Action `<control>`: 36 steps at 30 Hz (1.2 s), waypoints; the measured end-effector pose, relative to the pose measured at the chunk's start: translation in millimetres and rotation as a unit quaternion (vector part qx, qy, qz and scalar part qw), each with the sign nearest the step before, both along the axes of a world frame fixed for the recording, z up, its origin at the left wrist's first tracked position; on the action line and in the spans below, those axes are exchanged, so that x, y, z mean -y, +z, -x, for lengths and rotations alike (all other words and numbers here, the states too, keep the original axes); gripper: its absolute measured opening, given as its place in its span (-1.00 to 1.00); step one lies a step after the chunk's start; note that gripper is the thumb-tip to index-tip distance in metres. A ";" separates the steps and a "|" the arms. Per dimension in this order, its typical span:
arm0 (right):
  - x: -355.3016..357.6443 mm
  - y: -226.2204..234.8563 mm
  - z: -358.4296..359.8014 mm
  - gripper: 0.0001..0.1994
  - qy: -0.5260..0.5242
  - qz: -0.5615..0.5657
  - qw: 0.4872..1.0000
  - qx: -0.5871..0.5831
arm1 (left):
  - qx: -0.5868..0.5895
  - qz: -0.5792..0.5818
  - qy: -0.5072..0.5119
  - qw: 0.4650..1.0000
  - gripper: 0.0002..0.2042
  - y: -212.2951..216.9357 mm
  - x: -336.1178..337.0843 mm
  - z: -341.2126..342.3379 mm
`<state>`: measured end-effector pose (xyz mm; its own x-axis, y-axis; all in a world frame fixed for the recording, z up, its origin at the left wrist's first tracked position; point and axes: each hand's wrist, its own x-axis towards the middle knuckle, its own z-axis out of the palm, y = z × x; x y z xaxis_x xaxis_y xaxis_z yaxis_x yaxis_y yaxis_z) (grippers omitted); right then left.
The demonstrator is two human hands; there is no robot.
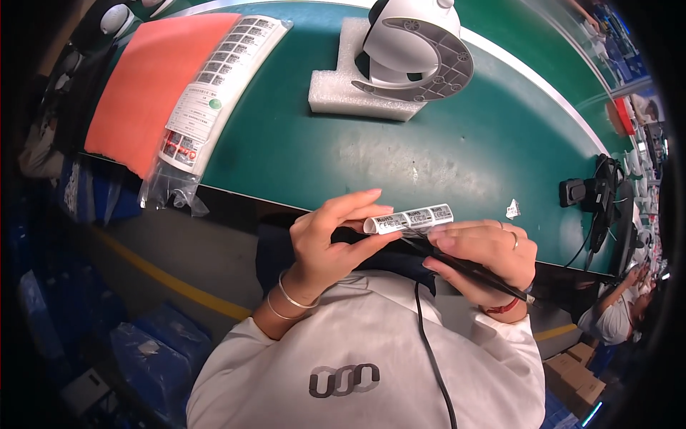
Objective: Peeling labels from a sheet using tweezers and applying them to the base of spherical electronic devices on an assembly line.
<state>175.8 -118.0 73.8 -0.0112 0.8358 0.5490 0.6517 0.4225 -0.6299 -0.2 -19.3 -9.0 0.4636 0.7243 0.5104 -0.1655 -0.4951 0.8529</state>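
"What's hidden?"

"Part of the slim black cable (493, 277) gripped by the right hand (489, 254). The left hand (321, 236) pinches a curled white label strip (411, 217) at the green bench (286, 157)'s near edge."

"Room?"

"Bench surface, reaching a white foam block (357, 104)."

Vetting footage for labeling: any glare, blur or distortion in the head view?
Head view: pale glare patch on the green tabletop, its far edge bowed by the fisheye; corners black; co-worker near the right rim soft; floor dim at left; left hand, right hand and label strip fairly sharp.
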 end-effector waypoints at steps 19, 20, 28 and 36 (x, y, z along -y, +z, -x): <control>-44.6 -0.8 -8.8 -0.66 -0.069 -0.097 0.984 0.134 | -0.016 0.141 -0.028 0.989 -0.44 -4.4 -19.0 8.5; -43.1 0.9 -6.0 -0.67 -0.060 -0.077 0.991 0.086 | -0.018 0.144 -0.029 0.989 -0.44 -4.1 -21.1 8.9; -29.4 -4.8 10.4 -0.69 -0.037 0.032 0.999 0.000 | -0.020 0.114 -0.034 0.993 -0.40 -5.8 -26.6 6.0; -37.9 -4.2 10.0 -0.73 -0.016 0.030 0.999 0.001 | -0.007 0.104 -0.044 0.994 -0.41 -7.2 -28.1 7.3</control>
